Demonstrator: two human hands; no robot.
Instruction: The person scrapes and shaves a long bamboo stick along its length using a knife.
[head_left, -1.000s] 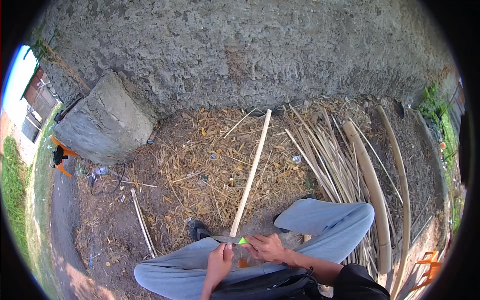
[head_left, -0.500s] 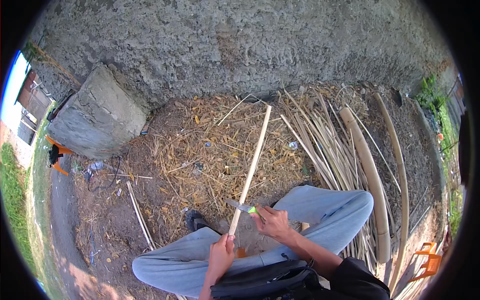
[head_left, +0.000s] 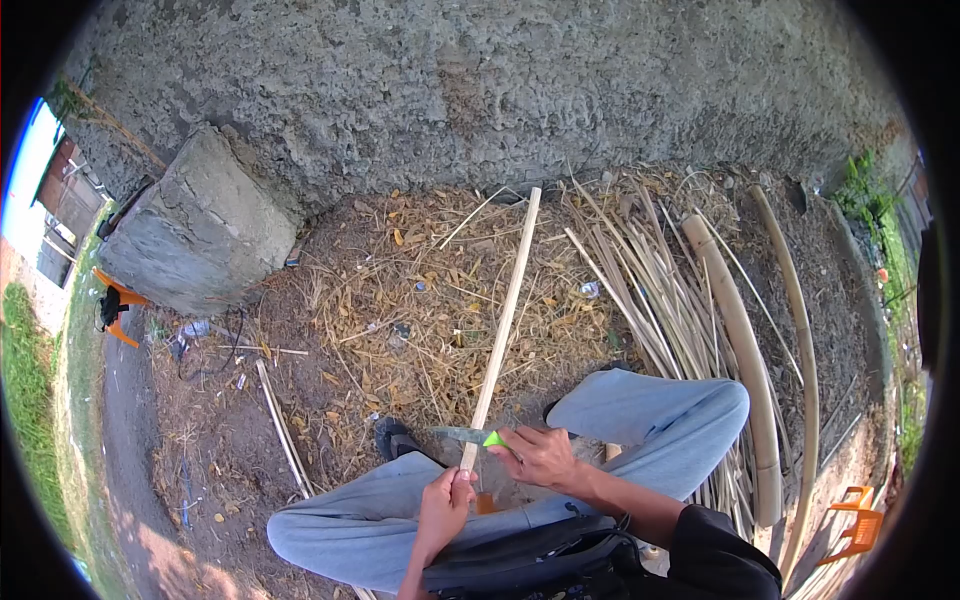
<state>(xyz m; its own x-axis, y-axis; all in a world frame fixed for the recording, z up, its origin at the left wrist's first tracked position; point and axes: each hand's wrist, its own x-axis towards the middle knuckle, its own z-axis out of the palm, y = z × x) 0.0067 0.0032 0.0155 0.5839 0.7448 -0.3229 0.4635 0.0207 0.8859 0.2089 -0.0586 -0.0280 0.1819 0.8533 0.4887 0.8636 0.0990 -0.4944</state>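
My left hand [head_left: 443, 506] grips the near end of a long pale bamboo strip [head_left: 508, 310], which points away from me toward the wall. In my right hand [head_left: 541, 456] is a knife [head_left: 462, 434] with a bright green part at its handle. Its blade points left and lies across the strip, a little above my left fingers. Both hands are between my bent legs, in grey-blue trousers [head_left: 660, 425].
A rough wall [head_left: 500, 90] rises ahead. Thin strips [head_left: 650, 290] and thick bamboo pieces [head_left: 740, 350] lie at the right. A concrete block [head_left: 205, 225] stands at the left. Orange chairs [head_left: 858, 525] show at both sides. Dry leaves cover the ground.
From the strip's near end, the knife moved up along it, then slightly back toward my left hand. My left hand took hold of the strip's near end.
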